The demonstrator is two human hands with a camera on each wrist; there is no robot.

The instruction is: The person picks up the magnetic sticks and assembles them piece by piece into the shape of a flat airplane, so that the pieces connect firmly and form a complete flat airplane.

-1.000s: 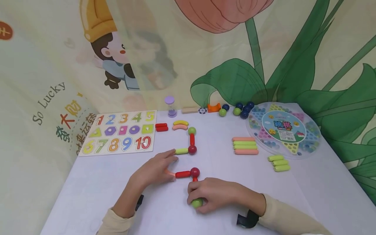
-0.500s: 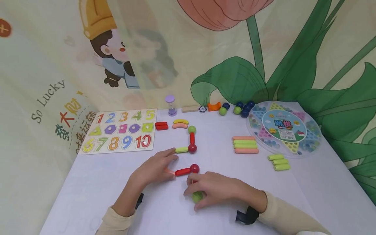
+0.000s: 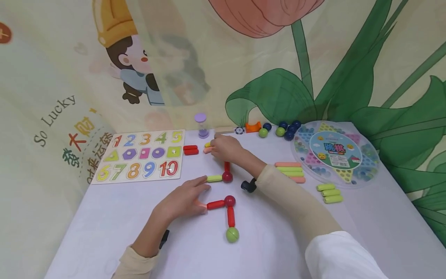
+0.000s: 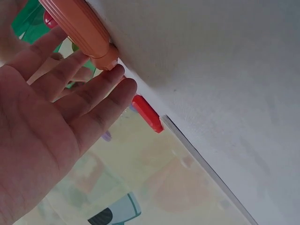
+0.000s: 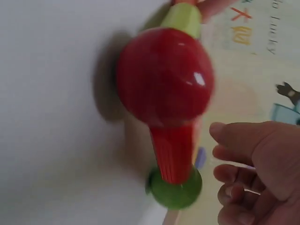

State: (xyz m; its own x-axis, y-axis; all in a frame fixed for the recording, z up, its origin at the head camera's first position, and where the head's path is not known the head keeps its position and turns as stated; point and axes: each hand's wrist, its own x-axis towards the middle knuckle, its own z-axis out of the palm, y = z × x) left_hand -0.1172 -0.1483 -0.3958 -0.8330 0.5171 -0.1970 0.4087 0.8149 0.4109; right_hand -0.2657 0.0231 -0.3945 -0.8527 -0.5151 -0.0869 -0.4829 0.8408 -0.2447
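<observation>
My left hand (image 3: pixel 184 198) lies over a salmon rod (image 4: pixel 84 30), fingers nearly straight and fingertips along it in the left wrist view. A light green rod (image 3: pixel 214 178) and a red rod (image 3: pixel 216 204) extend right from that hand. The red rod meets a red ball (image 3: pixel 230 201), from which another red rod (image 3: pixel 231 217) runs to a green ball (image 3: pixel 232 235). The other red ball (image 3: pixel 227 177) bears a red rod and a green ball (image 5: pixel 176 190), covered by my right hand in the head view. My right hand (image 3: pixel 228 149), fingers loosely bent, is beside yellow (image 3: pixel 207 145) and salmon curved rods (image 3: pixel 208 150).
A number puzzle board (image 3: pixel 139 157) lies left, two short red rods (image 3: pixel 190 150) beside it. Behind stand an hourglass (image 3: pixel 202 126) and several blue and green balls (image 3: pixel 289 135). A round board-game case (image 3: pixel 336 153), stacked rods (image 3: pixel 289 164) and light green rods (image 3: pixel 330 192) lie right.
My right hand has let go of the near green ball and moved up and left to the curved rods at the back. My left hand has stayed in place.
</observation>
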